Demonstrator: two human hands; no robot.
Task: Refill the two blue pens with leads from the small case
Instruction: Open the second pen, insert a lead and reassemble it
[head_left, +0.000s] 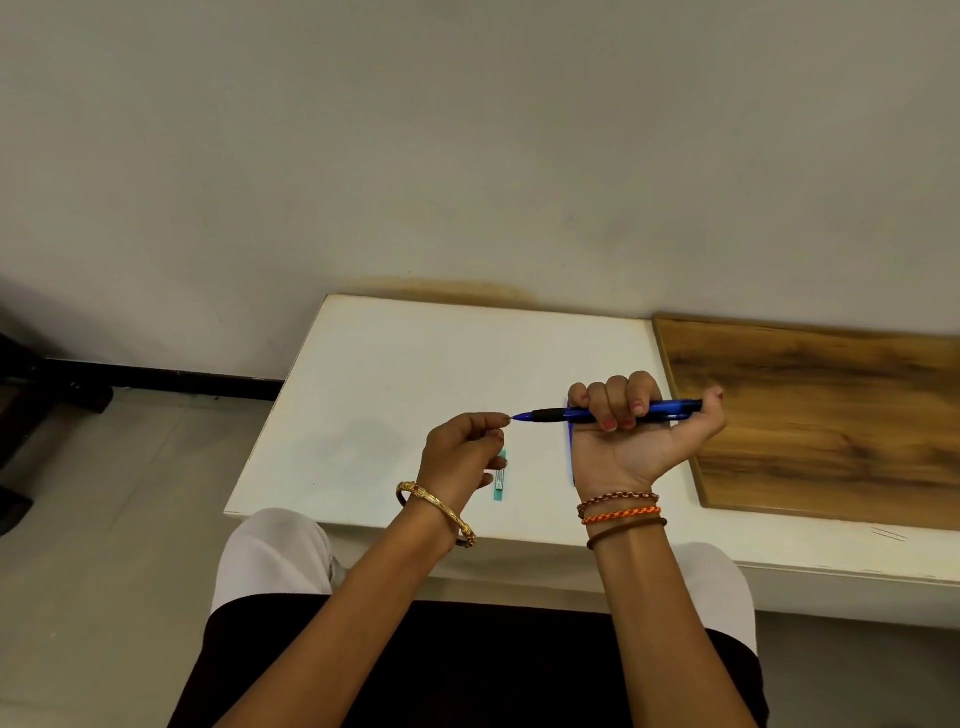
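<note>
The right hand (631, 431) is curled round a blue pen (608, 413), fingers over the barrel, thumb out at the cap end, holding it level above the desk (395, 374) with the tip pointing left. The left hand (465, 449) pinches thumb and forefinger together right at that tip; a lead is probably between them, but it is too thin to see. Lead will be light, stiff and very brittle, so it wants a soft pinch near the end going in, fed straight. The pen is light and rigid; its dark rubber grip is the sure hold. The case (500, 475) lies on the desk just near of the left hand. A second pen (572, 457) shows partly behind the right wrist.
</note>
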